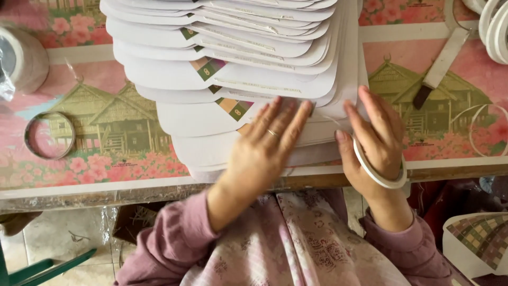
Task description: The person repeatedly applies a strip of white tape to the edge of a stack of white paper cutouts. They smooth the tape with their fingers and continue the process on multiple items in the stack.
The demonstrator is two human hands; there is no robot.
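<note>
A fanned stack of white die-cut card sheets (238,69) with small coloured printed patches lies on the table, spreading away from me. My left hand (267,143), with a ring on one finger, presses flat on the nearest sheets, fingers together and pointing away. My right hand (373,143) rests on the right edge of the stack with its fingers spread. A white roll of thin tape (378,172) is looped round my right hand like a bangle, below the thumb.
The table (106,180) wears a pink cover with houses and flowers. An empty tape ring (50,135) lies at left, a clear tape roll (21,55) at far left, a knife-like blade (439,66) at right, white rings (495,26) top right.
</note>
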